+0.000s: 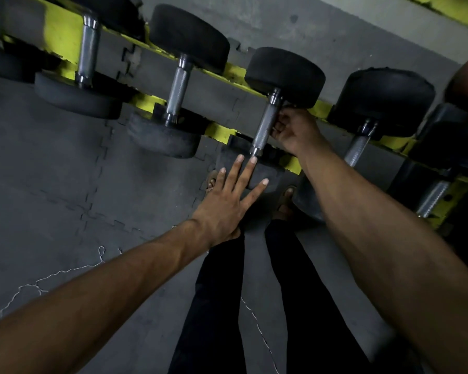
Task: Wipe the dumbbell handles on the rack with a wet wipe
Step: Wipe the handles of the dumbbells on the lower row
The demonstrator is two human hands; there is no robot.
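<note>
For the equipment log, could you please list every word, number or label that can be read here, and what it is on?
No text can be read in this view.
The dumbbell heads show no weight number or brand.
The yellow rack shows no label or sign.
The dumbbell handle that the right hand grips is plain knurled metal, unmarked.
</note>
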